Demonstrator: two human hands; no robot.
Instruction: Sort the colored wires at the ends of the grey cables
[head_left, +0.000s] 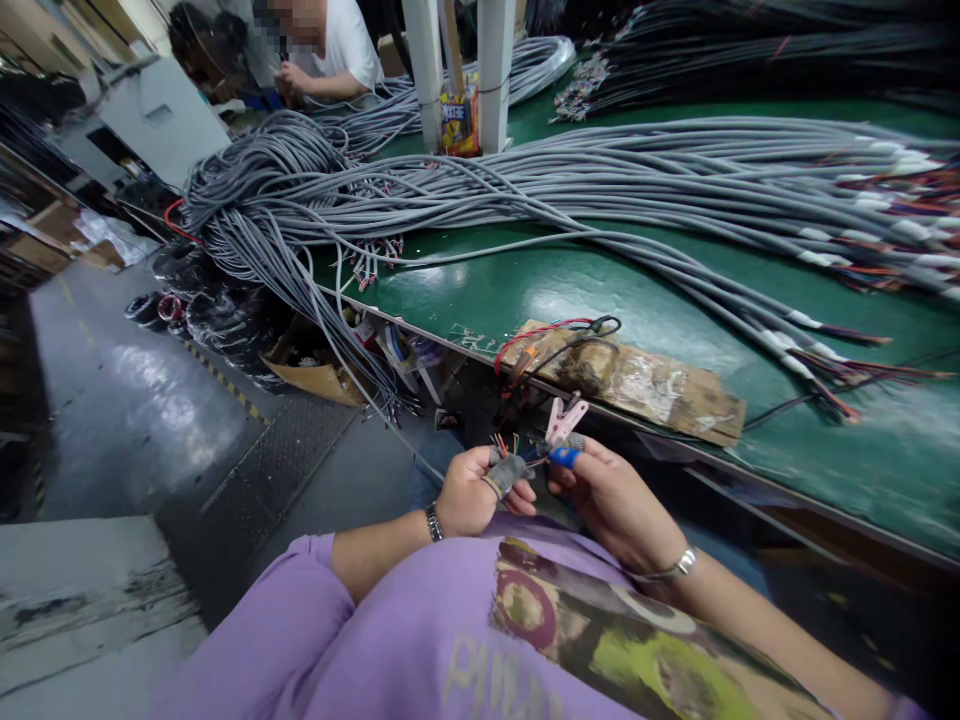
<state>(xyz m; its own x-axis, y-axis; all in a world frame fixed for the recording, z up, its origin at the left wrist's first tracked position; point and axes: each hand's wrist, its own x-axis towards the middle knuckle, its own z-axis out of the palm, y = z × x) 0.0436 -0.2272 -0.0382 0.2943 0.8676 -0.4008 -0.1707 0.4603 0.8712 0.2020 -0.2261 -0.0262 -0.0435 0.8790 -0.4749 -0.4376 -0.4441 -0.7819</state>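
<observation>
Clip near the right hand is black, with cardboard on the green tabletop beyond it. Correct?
Only the colour is wrong: head view shows a pale pink clip near the right hand, with cardboard on the green tabletop beyond it.

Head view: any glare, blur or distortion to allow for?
Head view, middle and left: glare patches on the green tabletop and grey floor; head view, top right: black cables smeared; head view, margins: wide-lens stretching, bottom right corner dark; head view, lower centre: left hand and right hand fairly sharp, coloured wires small.
</observation>
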